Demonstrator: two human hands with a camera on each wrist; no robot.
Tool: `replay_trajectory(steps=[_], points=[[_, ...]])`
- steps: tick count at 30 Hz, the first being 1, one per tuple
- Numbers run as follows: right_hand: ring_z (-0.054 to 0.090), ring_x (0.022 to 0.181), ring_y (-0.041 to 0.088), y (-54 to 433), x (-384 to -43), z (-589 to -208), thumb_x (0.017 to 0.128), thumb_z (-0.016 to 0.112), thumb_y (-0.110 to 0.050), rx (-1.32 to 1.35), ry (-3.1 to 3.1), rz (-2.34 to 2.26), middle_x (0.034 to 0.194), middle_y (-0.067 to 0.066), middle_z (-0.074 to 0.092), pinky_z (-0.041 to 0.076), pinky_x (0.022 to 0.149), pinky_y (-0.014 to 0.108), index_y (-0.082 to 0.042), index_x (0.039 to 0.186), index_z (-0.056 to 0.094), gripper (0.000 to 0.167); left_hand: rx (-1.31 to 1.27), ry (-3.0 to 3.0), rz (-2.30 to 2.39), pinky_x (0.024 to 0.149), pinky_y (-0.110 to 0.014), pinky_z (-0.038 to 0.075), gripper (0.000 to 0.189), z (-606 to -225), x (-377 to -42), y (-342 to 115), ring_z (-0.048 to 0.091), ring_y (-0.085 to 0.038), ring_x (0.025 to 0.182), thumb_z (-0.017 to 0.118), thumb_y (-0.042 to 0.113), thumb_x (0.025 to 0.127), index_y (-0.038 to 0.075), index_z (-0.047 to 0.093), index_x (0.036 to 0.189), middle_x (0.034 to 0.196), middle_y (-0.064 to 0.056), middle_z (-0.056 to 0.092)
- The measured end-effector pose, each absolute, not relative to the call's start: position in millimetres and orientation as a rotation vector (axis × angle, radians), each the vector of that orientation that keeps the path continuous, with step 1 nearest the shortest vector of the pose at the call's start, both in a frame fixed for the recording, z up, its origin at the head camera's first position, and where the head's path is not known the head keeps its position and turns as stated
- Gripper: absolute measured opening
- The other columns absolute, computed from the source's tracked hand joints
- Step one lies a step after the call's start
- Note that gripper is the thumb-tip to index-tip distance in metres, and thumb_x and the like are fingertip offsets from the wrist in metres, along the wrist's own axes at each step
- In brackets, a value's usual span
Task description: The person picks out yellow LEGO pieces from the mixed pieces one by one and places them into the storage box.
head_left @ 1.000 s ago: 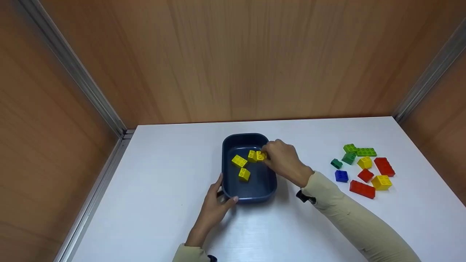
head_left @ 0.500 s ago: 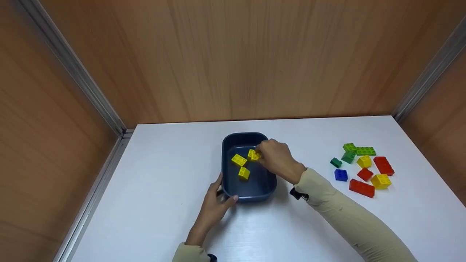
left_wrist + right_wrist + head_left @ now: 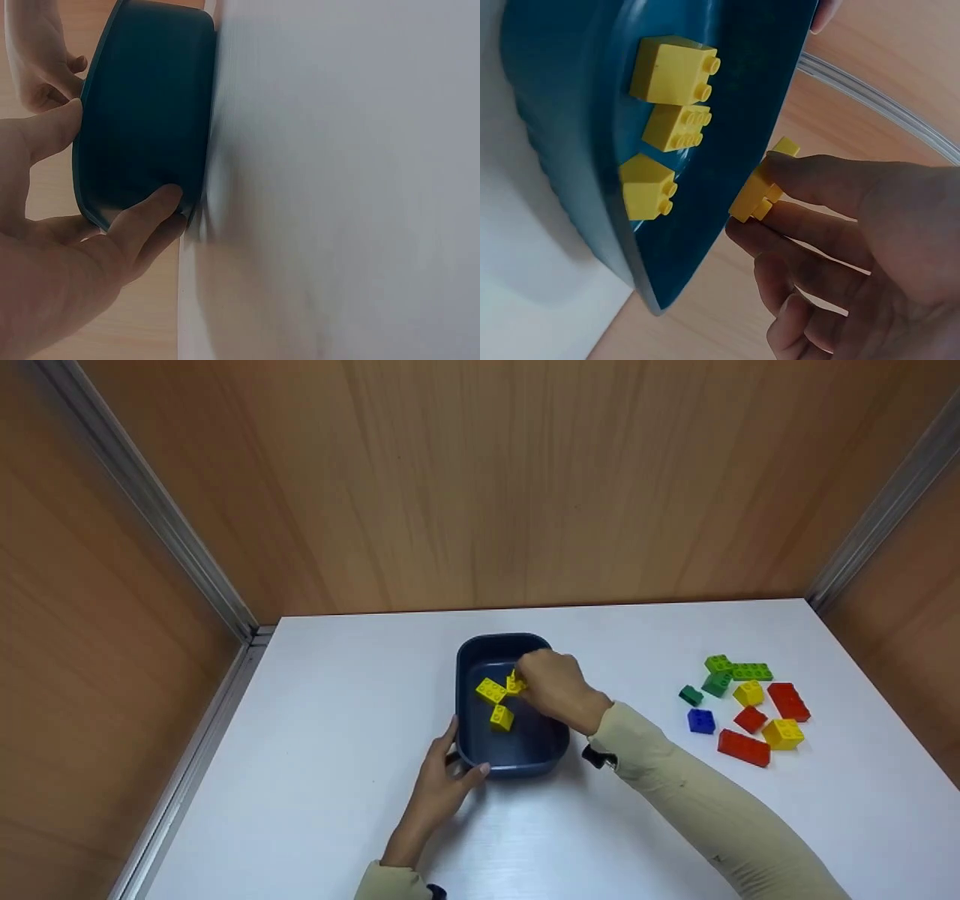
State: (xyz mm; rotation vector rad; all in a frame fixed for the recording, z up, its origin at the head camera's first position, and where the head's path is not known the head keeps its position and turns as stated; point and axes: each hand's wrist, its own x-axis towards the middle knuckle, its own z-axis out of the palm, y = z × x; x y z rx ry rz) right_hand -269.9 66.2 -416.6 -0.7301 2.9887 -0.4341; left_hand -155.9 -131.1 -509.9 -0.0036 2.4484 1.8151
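Observation:
A dark blue plastic tray (image 3: 525, 744) with raised walls stands on the white table. My left hand (image 3: 439, 789) holds its near left corner, with the thumb at the rim and fingers along the outer wall (image 3: 142, 112). Over the right part of the tray, my right hand (image 3: 556, 690) pinches a yellow toy building brick (image 3: 754, 192) between thumb and fingers. Three more yellow bricks lie inside, among them a studded brick (image 3: 491, 691) and a smaller brick (image 3: 502, 718) nearer me. In the head view the right hand partly covers the third.
To the right on the table lies a loose group: red bricks (image 3: 744, 748), yellow bricks (image 3: 783, 734), a blue brick (image 3: 701, 721) and several green bricks (image 3: 751, 671). Wooden panels (image 3: 495, 495) with grey metal edging (image 3: 172, 517) rise at the back and sides.
My right hand has moved left across the tray with the yellow brick in its fingers, toward the bricks lying inside. My left hand and the tray have hardly moved.

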Motion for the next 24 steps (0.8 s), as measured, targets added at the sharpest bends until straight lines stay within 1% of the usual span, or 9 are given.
replay_trajectory(steps=[5, 8, 14, 18, 24], points=[[0.076, 0.093, 0.027, 63, -272, -418, 0.094, 0.081, -0.01, -0.725, 2.968, -0.411, 0.107, 0.015, 0.079, 0.066, 0.085, 0.043, 0.003, 0.113, 0.079, 0.023, -0.008, 2.44, 1.824, 0.116, -0.053, 0.048, 0.09, -509, -155, -130, 0.042, -0.053, 0.146, 0.077, 0.011, 0.097, 0.006, 0.022, 0.169, 0.157, -0.028, 0.04], [0.075, 0.087, 0.026, 61, -273, -418, 0.094, 0.08, -0.009, -0.716, 2.952, -0.379, 0.103, 0.015, 0.079, 0.067, 0.083, 0.043, 0.003, 0.113, 0.078, 0.022, -0.017, 2.447, 1.814, 0.116, -0.054, 0.047, 0.091, -509, -155, -130, 0.042, -0.053, 0.146, 0.077, 0.011, 0.097, 0.006, 0.022, 0.169, 0.157, -0.028, 0.04], [0.065, 0.072, 0.021, 57, -276, -418, 0.095, 0.079, -0.011, -0.72, 2.946, -0.293, 0.089, 0.013, 0.074, 0.066, 0.075, 0.042, 0.003, 0.107, 0.075, 0.019, -0.013, 2.446, 1.816, 0.116, -0.054, 0.048, 0.091, -509, -155, -130, 0.042, -0.053, 0.146, 0.077, 0.011, 0.097, 0.006, 0.022, 0.169, 0.156, -0.029, 0.04], [0.062, 0.07, 0.022, 54, -277, -419, 0.095, 0.078, -0.01, -0.728, 2.936, -0.25, 0.088, 0.014, 0.073, 0.066, 0.074, 0.043, 0.004, 0.107, 0.073, 0.018, -0.008, 2.449, 1.812, 0.116, -0.054, 0.048, 0.091, -509, -155, -131, 0.042, -0.054, 0.146, 0.077, 0.011, 0.097, 0.006, 0.022, 0.169, 0.157, -0.029, 0.039], [0.062, 0.075, 0.024, 49, -279, -420, 0.094, 0.078, -0.006, -0.71, 2.911, -0.158, 0.094, 0.016, 0.074, 0.065, 0.078, 0.046, 0.004, 0.11, 0.073, 0.019, -0.018, 2.456, 1.803, 0.116, -0.054, 0.048, 0.091, -509, -156, -131, 0.042, -0.053, 0.146, 0.078, 0.012, 0.096, 0.007, 0.022, 0.169, 0.158, -0.029, 0.039]])
